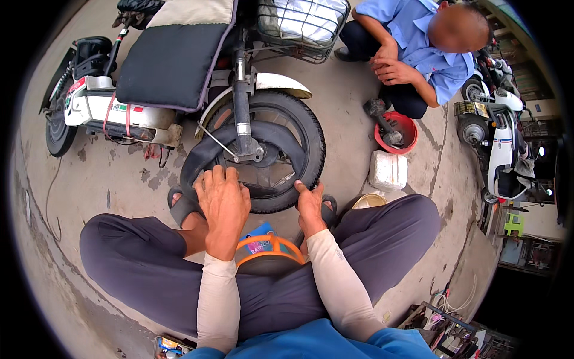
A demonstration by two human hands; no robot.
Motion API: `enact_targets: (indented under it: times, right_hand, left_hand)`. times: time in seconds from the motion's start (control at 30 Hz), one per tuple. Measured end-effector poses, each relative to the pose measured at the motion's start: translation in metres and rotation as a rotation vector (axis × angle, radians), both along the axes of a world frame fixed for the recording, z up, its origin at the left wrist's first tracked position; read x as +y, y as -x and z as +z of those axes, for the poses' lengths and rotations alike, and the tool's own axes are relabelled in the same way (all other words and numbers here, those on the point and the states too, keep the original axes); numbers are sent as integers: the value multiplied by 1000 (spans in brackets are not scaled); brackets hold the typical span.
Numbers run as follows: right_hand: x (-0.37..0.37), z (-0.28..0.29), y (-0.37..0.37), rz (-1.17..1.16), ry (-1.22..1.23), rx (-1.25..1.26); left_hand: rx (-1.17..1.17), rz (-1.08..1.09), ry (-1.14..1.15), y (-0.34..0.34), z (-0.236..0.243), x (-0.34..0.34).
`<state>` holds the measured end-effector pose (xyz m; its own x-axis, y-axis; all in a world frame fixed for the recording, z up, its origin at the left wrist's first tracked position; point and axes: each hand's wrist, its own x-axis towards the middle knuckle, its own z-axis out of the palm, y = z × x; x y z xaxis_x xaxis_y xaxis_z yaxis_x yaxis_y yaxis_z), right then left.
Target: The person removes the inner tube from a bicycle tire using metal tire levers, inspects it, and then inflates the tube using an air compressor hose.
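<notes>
A scooter's front wheel with a black tyre (317,134) stands before me, held in a silver and black fork (242,110). A black inner tube (206,149) hangs partly out of the tyre, looping across the hub and spokes. At the wheel's lower left, my left hand (226,206) has its fingers bent over the tube beside the tyre's edge. My right hand (311,209) grips the tyre's lower right side, thumb on the near face and the other fingers mostly hidden. Below the wheel, between my legs, is a round orange-rimmed object (269,254).
A person in a blue shirt (412,66) squats at the far right. Nearby are a red basin (397,133) with dark tools, a whitish block (387,170) and a yellowish round tin (369,201). Other scooters (505,143) stand right; a crate of tools (448,335) lies lower right.
</notes>
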<state>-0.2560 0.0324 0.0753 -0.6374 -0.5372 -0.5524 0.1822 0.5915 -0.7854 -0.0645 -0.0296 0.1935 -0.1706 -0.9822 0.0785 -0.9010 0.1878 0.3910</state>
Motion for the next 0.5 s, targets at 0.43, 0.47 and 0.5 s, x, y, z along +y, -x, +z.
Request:
enact_targets:
  times: [0.43,0.47,0.5]
  right_hand:
    - [-7,-18,-36,-50,-153,168]
    - [-8,-18,-37,-114,-114,156]
    - [-12,-17,-34,-110,-106,156]
  left_hand:
    - [108,-273,-285,29,-93,30]
    - [172,-278,-278,28,-93,28]
    - [171,-275,-270,28,-93,26]
